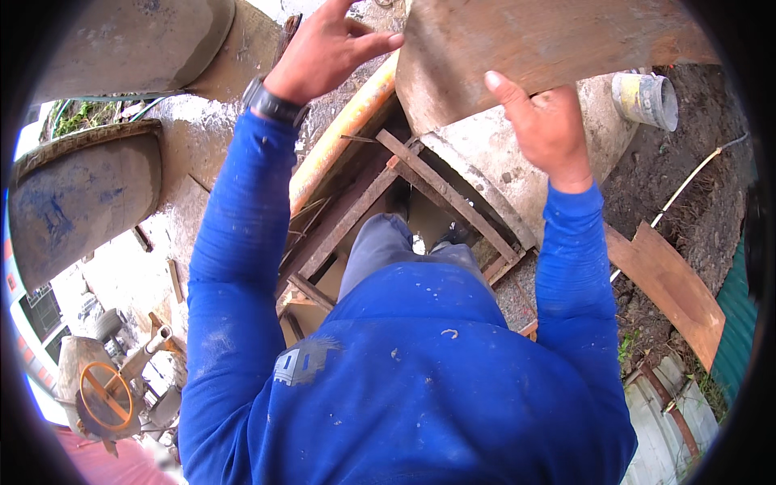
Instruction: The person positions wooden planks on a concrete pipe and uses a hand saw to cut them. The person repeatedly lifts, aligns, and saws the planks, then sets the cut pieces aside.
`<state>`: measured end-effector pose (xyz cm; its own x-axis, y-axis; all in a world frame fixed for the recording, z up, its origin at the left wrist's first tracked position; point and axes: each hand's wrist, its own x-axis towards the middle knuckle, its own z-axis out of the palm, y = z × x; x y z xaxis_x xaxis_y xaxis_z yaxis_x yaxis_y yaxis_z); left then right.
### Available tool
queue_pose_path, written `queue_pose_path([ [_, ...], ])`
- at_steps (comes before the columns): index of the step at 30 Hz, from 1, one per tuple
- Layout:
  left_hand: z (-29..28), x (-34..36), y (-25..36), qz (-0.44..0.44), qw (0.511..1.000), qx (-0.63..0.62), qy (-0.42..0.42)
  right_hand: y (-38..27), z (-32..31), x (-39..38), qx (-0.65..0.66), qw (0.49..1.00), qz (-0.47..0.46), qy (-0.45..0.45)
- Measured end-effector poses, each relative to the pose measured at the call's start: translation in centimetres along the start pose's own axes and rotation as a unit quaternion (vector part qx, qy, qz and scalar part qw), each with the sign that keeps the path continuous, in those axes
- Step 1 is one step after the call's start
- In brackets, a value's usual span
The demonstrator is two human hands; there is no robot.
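Observation:
My right hand (548, 129) grips the lower edge of a brown, weathered plywood sheet (525, 32) at the top, thumb on its face. My left hand (327, 52) is open at the sheet's left, thumb stretched toward its edge; I cannot tell if it touches. A long yellow-orange piece (343, 129) slants below my left hand. A pale, cement-crusted curved piece (477, 166) lies under the sheet. My legs (376, 250) stand within a square frame of wooden battens (444, 202).
Two grey curved panels (89, 202) fill the left. A cement mixer (93, 368) with an orange wheel stands lower left. At right are a white bucket (643, 101), dirt, a white pipe, a curved board (671, 291) and green corrugated sheeting (731, 323).

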<state>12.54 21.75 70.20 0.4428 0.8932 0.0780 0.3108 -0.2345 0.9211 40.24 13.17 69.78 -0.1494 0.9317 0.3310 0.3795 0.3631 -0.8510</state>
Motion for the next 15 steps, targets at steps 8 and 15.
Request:
queue_pose_path([
  [8, 2.1, 3.0, 3.3, -0.040, 0.999, 0.005, -0.033, 0.4, -1.8, 0.2, 0.023, 0.996, 0.080, -0.013],
  [15, 2.9, 0.1, 5.0, 0.044, 0.991, -0.077, 0.100, -0.4, -3.4, 4.8, 0.196, 0.976, 0.010, -0.092],
])
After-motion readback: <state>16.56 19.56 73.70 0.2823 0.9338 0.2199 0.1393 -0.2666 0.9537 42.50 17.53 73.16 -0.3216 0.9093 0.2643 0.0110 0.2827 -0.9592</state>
